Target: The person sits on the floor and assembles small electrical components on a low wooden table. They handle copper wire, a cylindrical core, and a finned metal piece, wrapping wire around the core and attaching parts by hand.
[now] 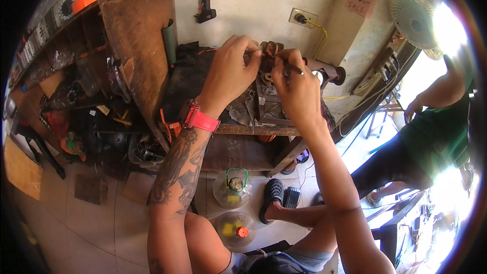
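Note:
Both my arms reach forward over a cluttered wooden workbench (233, 129). My left hand (231, 71) is closed in a pinch, thumb against fingers; whatever lies between the fingertips is too small to make out. Close beside it, my right hand (297, 83) is closed around a thin dark stick-like tool (294, 69) with a pale tip. Behind and between the hands sits a machine with brownish round wheels (272, 48), partly hidden by my fingers. A dark round knob-like end (337, 75) sticks out to its right. Grey rags (242, 109) lie on the bench below my hands.
Wooden shelves (134, 35) full of odds and ends stand at left. Two clear jugs (232, 193) stand on the floor near my legs. A yellow cord (324, 38) hangs from a wall outlet. Another person in green (436, 137) is at right, near a fan (413, 18).

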{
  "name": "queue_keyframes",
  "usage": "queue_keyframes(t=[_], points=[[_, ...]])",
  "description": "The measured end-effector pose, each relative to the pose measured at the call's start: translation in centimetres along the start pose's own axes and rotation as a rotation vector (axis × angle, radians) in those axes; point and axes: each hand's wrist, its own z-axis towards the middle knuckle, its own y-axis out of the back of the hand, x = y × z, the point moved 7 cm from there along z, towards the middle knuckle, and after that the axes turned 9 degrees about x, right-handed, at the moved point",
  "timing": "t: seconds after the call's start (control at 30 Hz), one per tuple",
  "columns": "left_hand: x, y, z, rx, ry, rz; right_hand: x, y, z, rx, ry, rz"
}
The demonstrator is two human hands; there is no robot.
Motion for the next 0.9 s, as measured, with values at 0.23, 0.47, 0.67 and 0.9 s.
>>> queue_keyframes(t=[0.23, 0.47, 0.67, 0.9], points=[[0.0, 0.1, 0.1, -0.017, -0.032, 0.020, 0.4, -0.1, -0.2, 0.000, 0.033, -0.036], [-0.8, 0.2, -0.4, 0.039, -0.066, 0.063, -5.4, 5.4, -2.8, -0.178, -0.178, 0.729], [-2.0, 0.0, -0.1, 0.031, -0.157, 0.141, -14.5, 11.6, -14.2, -0.418, -0.356, 0.783], [-2.6, -1.1, -0.1, 0.100, -0.078, 0.537, -20.7, 1.4, -26.2, 0.051, -0.949, 0.513]])
